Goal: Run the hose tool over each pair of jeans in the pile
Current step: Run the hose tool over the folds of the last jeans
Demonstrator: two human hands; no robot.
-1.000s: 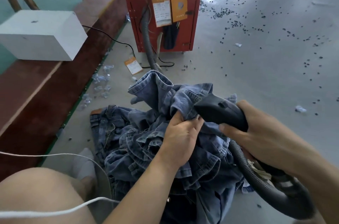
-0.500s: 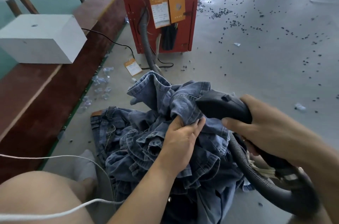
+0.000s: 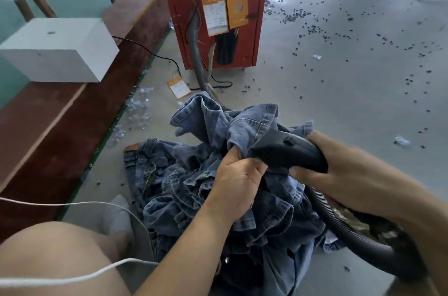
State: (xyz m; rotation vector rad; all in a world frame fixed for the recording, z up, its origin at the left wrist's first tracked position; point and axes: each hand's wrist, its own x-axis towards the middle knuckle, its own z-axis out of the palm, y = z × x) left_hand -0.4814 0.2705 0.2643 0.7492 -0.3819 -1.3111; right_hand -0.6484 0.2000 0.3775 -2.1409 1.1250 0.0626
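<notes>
The left hand [image 3: 238,174] sits at the centre of the view, fingers curled into a fold of denim, gripping the top pair of jeans [image 3: 242,126] bunched up from the pile [image 3: 194,186]. Just at its 3 o'clock, the right hand [image 3: 339,174] wraps around the dark handle of the hose tool [image 3: 288,150], thumb below and fingers over the top; the tool's front end is pressed into the held cloth, touching the left fingertips. The ribbed hose [image 3: 339,223] loops away toward 5 o'clock. The pile lies on the grey floor [image 3: 339,89], spreading toward 7 o'clock beside a white-socked foot [image 3: 116,215]. At 12 o'clock stands a red cabinet [image 3: 213,12] with orange tags. A white box [image 3: 58,48] rests at 10 o'clock on a brown bench [image 3: 60,126].
</notes>
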